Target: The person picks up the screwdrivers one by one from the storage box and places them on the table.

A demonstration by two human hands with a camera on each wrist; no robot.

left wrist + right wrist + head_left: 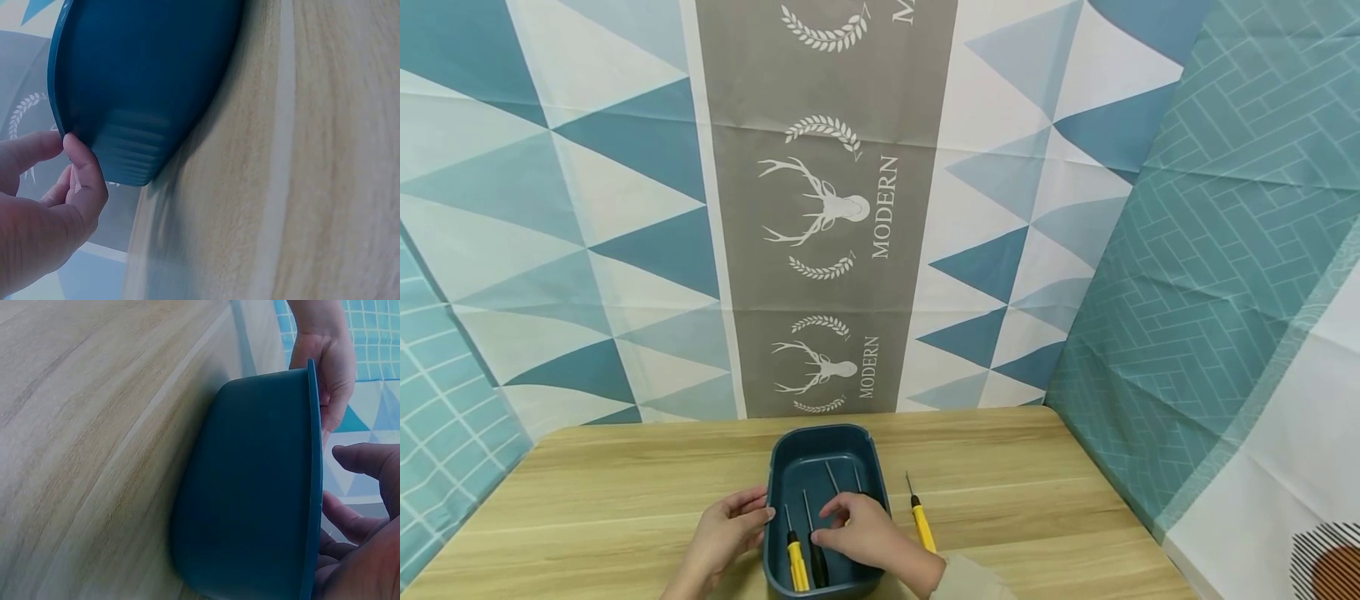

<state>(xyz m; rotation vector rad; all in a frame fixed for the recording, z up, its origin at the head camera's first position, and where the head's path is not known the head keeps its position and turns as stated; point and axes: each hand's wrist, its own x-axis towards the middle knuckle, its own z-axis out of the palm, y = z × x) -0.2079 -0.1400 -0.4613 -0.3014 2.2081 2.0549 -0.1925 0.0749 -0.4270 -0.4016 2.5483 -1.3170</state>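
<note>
A dark blue plastic bin (823,437) stands on the wooden table. My left hand (726,531) pinches its left rim between thumb and fingers, as the left wrist view (56,212) also shows. Over the bin's inside hovers my right hand (865,533), thumb and forefinger apart with nothing seen between them. In the bin lie a yellow-and-black screwdriver (797,562) and a black-handled screwdriver (817,560). Two more thin metal shafts (832,477) point up from under the right hand, which covers their lower parts. Right of the bin, another yellow screwdriver (922,523) lies on the table.
The light wooden table (647,500) runs back to a patterned cloth wall (820,250). Teal cloth (1210,275) hangs along the right side, and blue tile-patterned cloth (445,417) on the left.
</note>
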